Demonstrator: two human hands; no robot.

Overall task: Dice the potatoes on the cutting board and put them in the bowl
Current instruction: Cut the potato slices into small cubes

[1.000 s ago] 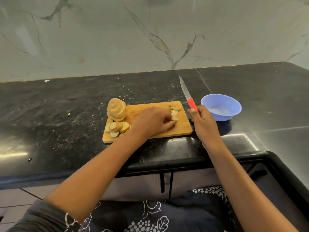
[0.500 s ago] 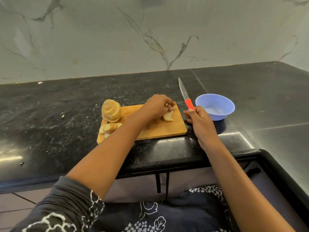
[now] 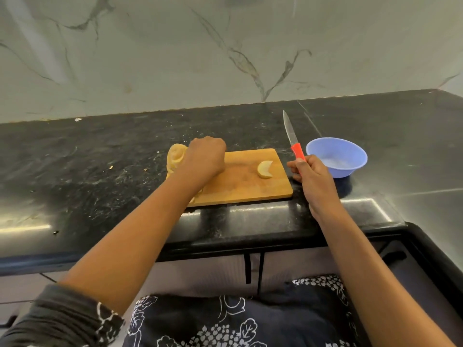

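A wooden cutting board lies on the black counter. A stack of potato slices stands at its left end, and one curved potato piece lies near its right end. My left hand hovers over the left part of the board, right against the stack. Its fingers are curled downward and hidden, so I cannot see what they hold. My right hand grips the red handle of a knife just right of the board, blade pointing away. The blue bowl stands right of the knife.
The black stone counter stretches left and right, with crumbs scattered on it and a marble wall behind. Its front edge runs just below the board. Cabinet doors and my patterned clothing fill the bottom of the view.
My left hand has moved from the right end of the board to the potato stack at the left. A curved piece now lies uncovered on the right. My right hand kept the knife still.
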